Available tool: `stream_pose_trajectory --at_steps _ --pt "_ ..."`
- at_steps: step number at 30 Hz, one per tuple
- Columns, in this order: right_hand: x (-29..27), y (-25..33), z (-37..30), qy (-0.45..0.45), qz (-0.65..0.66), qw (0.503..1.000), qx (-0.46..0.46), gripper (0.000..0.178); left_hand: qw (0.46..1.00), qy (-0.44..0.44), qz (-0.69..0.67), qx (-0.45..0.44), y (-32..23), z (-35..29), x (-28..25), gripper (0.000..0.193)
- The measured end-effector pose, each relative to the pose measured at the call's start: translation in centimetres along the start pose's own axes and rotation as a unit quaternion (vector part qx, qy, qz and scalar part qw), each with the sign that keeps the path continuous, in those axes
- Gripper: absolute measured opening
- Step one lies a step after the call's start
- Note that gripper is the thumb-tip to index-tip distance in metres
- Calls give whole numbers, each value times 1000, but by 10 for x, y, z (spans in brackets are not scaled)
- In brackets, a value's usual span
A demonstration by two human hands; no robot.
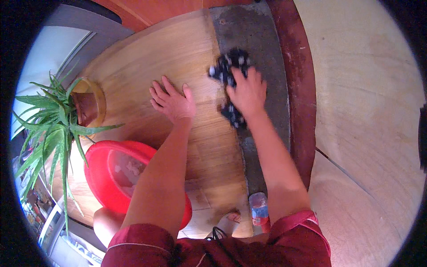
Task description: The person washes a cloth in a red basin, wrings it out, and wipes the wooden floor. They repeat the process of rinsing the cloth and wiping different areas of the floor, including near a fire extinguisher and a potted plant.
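Observation:
My right hand [248, 92] presses on a dark cloth with white spots [235, 60], at the seam where the wood-look floor [178, 49] meets a strip of bare grey concrete [264, 58]. Part of the cloth bunches out ahead of the fingers and part trails behind near the wrist. Some motion blur lies over this hand, and its fingers bend over the fabric. My left hand [173, 101] is flat on the wood-look floor, fingers spread and holding nothing. Beside my left forearm stands a red basin [100, 169] with cloudy water in it.
At the left, a spiky green aloe plant [55, 129] grows in a pot [86, 109]. A dark red raised border [298, 75] runs beside the concrete, with a pale surface [360, 111] beyond. A blue and red container [259, 209] is near my right elbow; my foot [231, 219] shows below.

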State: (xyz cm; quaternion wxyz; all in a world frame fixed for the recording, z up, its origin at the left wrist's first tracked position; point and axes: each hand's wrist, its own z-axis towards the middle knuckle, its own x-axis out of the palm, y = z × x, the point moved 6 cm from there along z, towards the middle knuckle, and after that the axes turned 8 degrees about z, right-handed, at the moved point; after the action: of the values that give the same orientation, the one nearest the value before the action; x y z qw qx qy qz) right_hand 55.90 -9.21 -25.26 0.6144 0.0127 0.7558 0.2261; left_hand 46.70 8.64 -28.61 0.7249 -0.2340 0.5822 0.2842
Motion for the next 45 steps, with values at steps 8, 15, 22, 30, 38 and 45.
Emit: stream_pose_trajectory --at_steps 8,15,22,30,38,45 --pt "14 -36 -186 136 55 989 -8 63 1000 21 13 -10 3 0 0 65" --pt "8 3 -47 -34 57 998 4 55 999 16 34 1 9 1 -1 67" --pt "-12 27 147 -59 6 996 69 48 999 37 -10 2 -11 -5 -1 67" --pt "8 -2 -56 7 85 995 -44 52 999 44 -2 -20 7 1 -2 68" --pt "31 -37 -198 -33 41 999 1 63 999 51 14 -6 1 -1 5 66" --pt "32 -34 -191 -56 28 998 -6 60 1000 24 -17 -2 6 8 14 71"
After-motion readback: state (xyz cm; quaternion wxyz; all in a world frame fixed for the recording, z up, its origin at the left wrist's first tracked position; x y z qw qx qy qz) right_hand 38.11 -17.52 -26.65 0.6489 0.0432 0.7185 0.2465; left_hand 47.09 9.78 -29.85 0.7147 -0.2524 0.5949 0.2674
